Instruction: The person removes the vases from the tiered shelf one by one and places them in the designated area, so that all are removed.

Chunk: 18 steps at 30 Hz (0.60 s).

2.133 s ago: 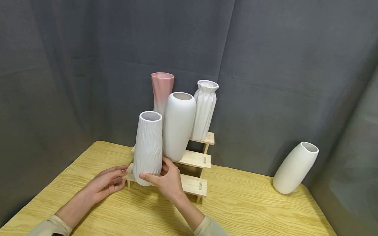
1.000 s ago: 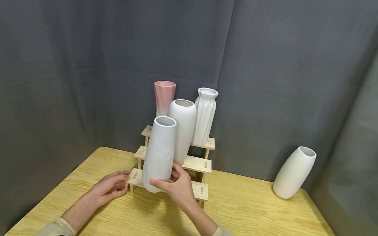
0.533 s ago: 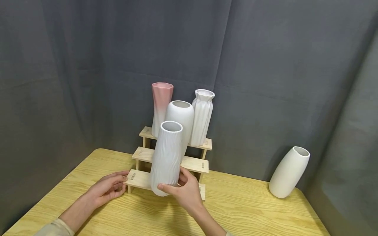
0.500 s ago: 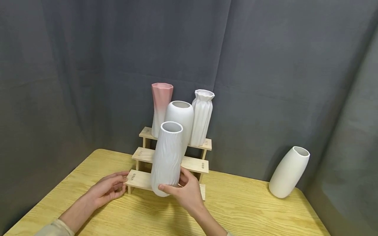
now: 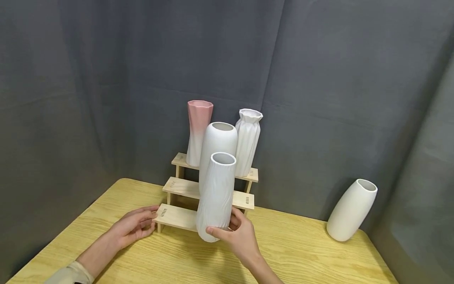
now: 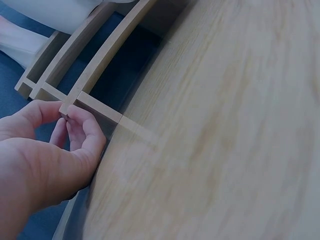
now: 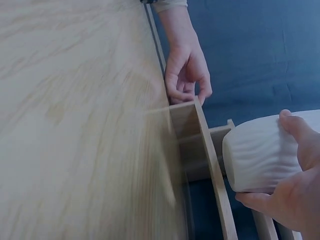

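A white vase with wavy ridges (image 5: 217, 193) is upright, tilted slightly, over the lowest board of a three-tier wooden stand (image 5: 179, 217). My right hand (image 5: 242, 238) grips the vase near its base, thumb in front and fingers behind. Its base overlaps the board's front edge in the head view; whether it touches the board I cannot tell. At the stand's left end, my left hand (image 5: 133, 225) pinches the end of the lowest board between thumb and finger, as the left wrist view shows at the board's tip (image 6: 70, 103).
A smooth white vase (image 5: 209, 157) stands on the middle tier. On the top tier are a pink-and-white vase (image 5: 199, 122) and a pleated white vase (image 5: 248, 138). Another smooth white vase (image 5: 351, 211) stands at the right of the wooden table (image 5: 301, 252), before a grey curtain (image 5: 337, 98).
My right hand has moved the ridged vase rightward along the lowest tier, from its left end toward the middle. The left hand has stayed at the stand's left end.
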{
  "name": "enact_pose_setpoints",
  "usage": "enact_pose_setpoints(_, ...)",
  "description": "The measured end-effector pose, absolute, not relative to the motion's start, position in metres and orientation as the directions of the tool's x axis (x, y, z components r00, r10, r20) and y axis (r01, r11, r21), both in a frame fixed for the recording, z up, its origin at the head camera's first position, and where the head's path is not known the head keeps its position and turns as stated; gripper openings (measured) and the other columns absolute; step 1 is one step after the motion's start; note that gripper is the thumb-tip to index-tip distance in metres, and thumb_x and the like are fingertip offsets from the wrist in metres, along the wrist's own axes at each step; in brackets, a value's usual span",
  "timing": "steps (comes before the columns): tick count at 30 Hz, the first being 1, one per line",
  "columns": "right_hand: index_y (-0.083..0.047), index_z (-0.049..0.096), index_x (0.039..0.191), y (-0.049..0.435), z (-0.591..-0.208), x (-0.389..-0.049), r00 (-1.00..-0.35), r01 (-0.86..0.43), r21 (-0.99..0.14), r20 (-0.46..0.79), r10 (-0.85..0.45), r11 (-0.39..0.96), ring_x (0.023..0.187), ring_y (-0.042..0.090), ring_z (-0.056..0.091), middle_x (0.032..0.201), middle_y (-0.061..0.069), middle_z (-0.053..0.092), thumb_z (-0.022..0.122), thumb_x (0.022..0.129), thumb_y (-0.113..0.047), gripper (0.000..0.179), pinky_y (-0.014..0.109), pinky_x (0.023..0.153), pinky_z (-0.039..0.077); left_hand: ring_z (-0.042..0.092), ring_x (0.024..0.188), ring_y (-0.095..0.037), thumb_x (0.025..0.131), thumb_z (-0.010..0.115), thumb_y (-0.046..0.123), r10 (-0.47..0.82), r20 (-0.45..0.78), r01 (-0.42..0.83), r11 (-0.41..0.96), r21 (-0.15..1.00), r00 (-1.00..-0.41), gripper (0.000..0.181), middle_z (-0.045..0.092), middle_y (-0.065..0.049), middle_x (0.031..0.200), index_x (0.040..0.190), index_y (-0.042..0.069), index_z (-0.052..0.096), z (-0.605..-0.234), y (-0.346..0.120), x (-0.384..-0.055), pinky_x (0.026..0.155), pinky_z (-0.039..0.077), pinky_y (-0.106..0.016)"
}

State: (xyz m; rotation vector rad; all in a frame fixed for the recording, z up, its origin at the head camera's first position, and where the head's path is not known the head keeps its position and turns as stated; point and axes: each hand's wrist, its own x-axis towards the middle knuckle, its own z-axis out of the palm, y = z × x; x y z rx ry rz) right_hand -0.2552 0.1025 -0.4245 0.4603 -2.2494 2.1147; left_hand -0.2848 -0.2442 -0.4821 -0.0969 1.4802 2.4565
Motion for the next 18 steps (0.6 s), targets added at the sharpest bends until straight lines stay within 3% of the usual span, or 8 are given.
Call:
enact_pose_setpoints(7,-0.009,0.060,0.137,0.120,-0.429,-0.255,-0.960,-0.210,-0.977,0.201,-0.194,0.028,0.110,0.027,0.066,0.122,0.011,0.069,0.095,0.073,-0.017,0.073,0.036,0.092,0.055,0.053,0.099,-0.015,0.100,0.062,0.003,0.189,-0.203,-0.268,-0.441,0.856,-0.961,0.052,0.043,-0.013,0.132,0.149,0.001,0.045,-0.480,-0.245,-0.285,0.080,0.053,-0.025)
enact_pose_setpoints(18,-0.009,0.062,0.134,0.143,-0.430,-0.254,-0.967,-0.208,-0.978,0.202,-0.154,0.023,0.107,0.029,0.068,0.116,0.014,0.071,0.095,0.072,-0.013,0.071,0.036,0.089,0.056,0.054,0.096,-0.014,0.101,0.060,0.003,0.196,-0.207,-0.276,-0.448,0.851,-0.958,0.046,0.047,-0.012,0.126,0.145,0.003,0.049,-0.481,-0.244,-0.284,0.080,0.053,-0.025)
